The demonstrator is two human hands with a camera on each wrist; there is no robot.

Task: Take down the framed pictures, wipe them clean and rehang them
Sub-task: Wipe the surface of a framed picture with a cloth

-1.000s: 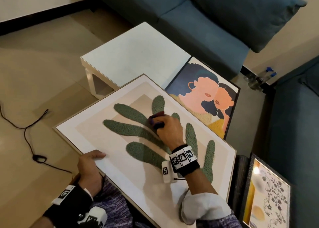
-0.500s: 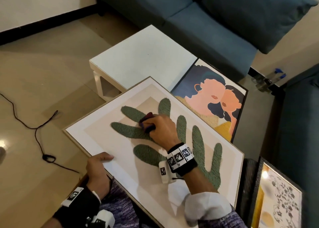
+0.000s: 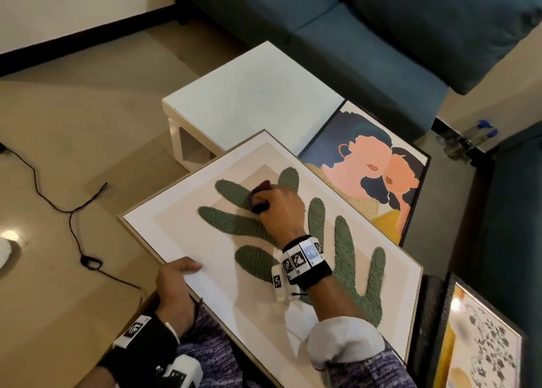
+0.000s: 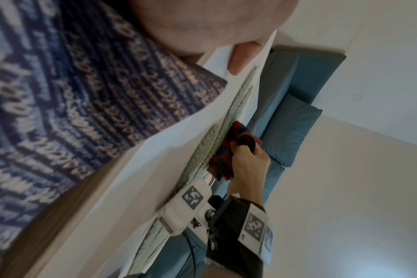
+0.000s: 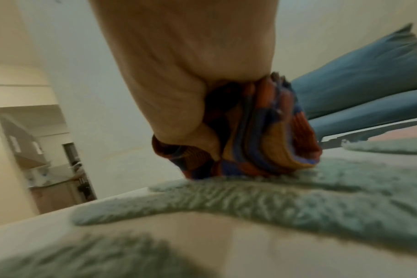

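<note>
- The leaf picture (image 3: 187, 235), a large light-framed panel with tufted green fronds, is held tilted across the person's lap, its far corner reaching over the edge of the white side table (image 3: 249, 100).
- A folded red-and-blue cloth (image 3: 259, 195) is pressed onto a green frond near the middle of the panel; in the right-wrist view it is seen bunched inside the fist (image 5: 262, 143).
- The right hand (image 3: 281, 211) is curled tightly round the cloth, knuckles up, the wrist bent and the forearm laid diagonally over the lower half of the panel.
- The left hand (image 3: 176, 282) grips the panel's near-left edge: the thumb (image 4: 243, 58) is laid flat on the white border, while the fingers are hidden beneath the frame.
- The panel's right edge lies just beside a portrait picture (image 3: 372, 170) that leans against the side table, partly overlapped by the panel's upper edge.
- A floral picture (image 3: 484, 343) is propped at the lower right, close to the panel's lower right corner.
- A blue sofa (image 3: 337, 35) stands behind the table.
- Open floor is seen to the left, crossed by a black cable (image 3: 70, 211).
</note>
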